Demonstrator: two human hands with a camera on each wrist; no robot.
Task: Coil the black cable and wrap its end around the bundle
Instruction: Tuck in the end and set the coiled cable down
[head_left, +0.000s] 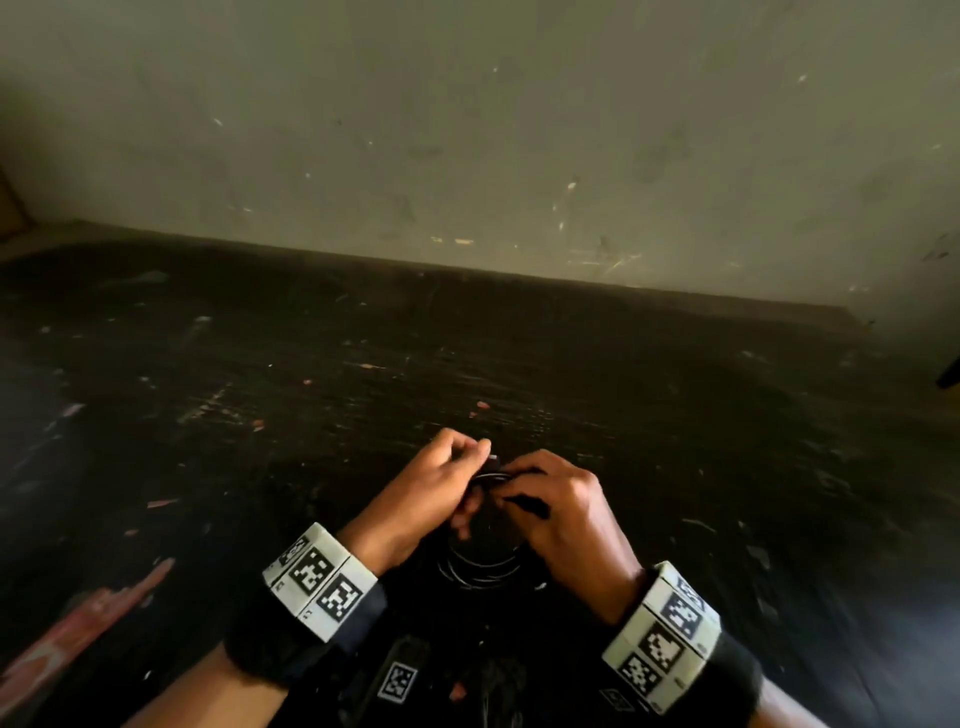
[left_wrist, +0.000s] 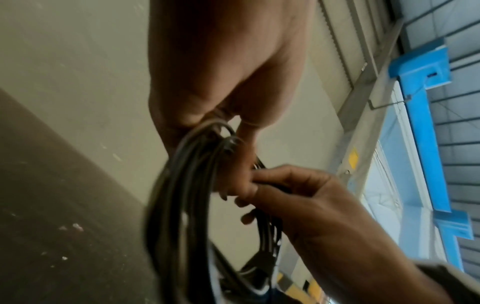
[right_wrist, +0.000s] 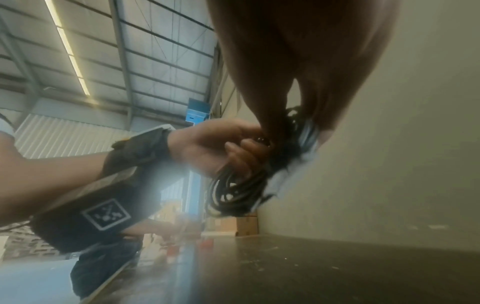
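The black cable (head_left: 483, 569) is wound into a bundle of several loops that hangs between my two hands, just above the dark table (head_left: 467, 364). My left hand (head_left: 475, 452) grips the top of the bundle (left_wrist: 182, 185), fingers curled round the strands. My right hand (head_left: 511, 486) pinches a strand of the cable at the top right of the bundle, beside the left fingers; in the left wrist view the right hand (left_wrist: 253, 186) pinches it between thumb and forefinger. From the right wrist, the loops (right_wrist: 239, 185) hang below the left hand (right_wrist: 233, 150). The cable's end is hidden among the fingers.
A scuffed beige wall (head_left: 519, 130) rises right behind the table. A reddish flat object (head_left: 78, 634) lies at the lower left. A dark device with a marker tag (head_left: 397, 680) sits near my body. A dark object (head_left: 949, 374) pokes in at the right edge.
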